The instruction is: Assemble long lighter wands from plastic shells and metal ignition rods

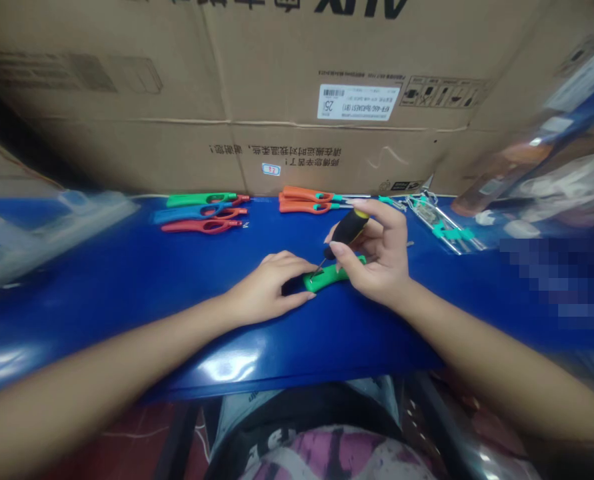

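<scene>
My right hand (384,257) is closed round a screwdriver (345,233) with a black and yellow handle. Its thin shaft slants down, and the tip meets the near end of a green long-necked gas lighter (321,277) lying on the blue table. Thumb and fingers of my left hand (269,287) pinch that same end from the left. The lighter's other end is partly hidden under my right hand, and a bit of metal tube shows beyond it.
Green, blue and red lighter bodies (201,212) lie at the back left. Orange lighters (304,200) with metal tubes are at the back centre. A clear bag of metal tubes with teal parts (451,230) lies right. A large cardboard box (177,153) stands behind the blue table (287,347).
</scene>
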The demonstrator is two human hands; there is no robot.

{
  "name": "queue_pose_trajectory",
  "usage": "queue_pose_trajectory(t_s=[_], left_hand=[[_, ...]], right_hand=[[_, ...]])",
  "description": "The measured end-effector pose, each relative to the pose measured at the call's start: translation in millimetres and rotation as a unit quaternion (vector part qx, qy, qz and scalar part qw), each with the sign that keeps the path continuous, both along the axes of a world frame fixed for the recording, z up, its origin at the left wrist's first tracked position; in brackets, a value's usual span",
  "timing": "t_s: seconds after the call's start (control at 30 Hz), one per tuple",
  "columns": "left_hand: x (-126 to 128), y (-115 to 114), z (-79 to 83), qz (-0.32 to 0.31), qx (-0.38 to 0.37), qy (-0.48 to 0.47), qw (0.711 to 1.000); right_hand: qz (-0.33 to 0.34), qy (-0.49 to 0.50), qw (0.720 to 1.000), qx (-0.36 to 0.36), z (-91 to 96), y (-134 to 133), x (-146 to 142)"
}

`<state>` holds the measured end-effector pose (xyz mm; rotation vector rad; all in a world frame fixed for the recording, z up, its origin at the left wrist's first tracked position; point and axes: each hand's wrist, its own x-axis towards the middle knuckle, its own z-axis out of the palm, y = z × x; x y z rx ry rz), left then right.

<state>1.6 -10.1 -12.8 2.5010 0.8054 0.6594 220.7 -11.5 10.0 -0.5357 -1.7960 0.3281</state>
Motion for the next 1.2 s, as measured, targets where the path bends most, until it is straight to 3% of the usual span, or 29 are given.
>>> queue_pose_trajectory(t_s=[0.67,0.87,1.1,1.2], left_hand=[[-0.6,-0.6,1.6,0.0,0.002,0.005,1.0],[-0.1,-0.8,2.2,0.0,-0.002,0.005,1.0],[-1.0,-0.2,-0.4,-0.001,0.004,0.002,1.0],[-0.3,0.0,-0.1,-0.003,0.0,0.001,1.0]], right_hand=[[0.002,-0.017,1.0,0.009,-0.8,-0.7,0.2],[0.041,-0.052,0.997,-0.047,5.8,-3.1,2.5],[-0.054,-0.049,0.997,0.04,5.0,3.5,5.8],[-0.02,-0.082,0.996,0.001,9.4,1.8,7.7]])
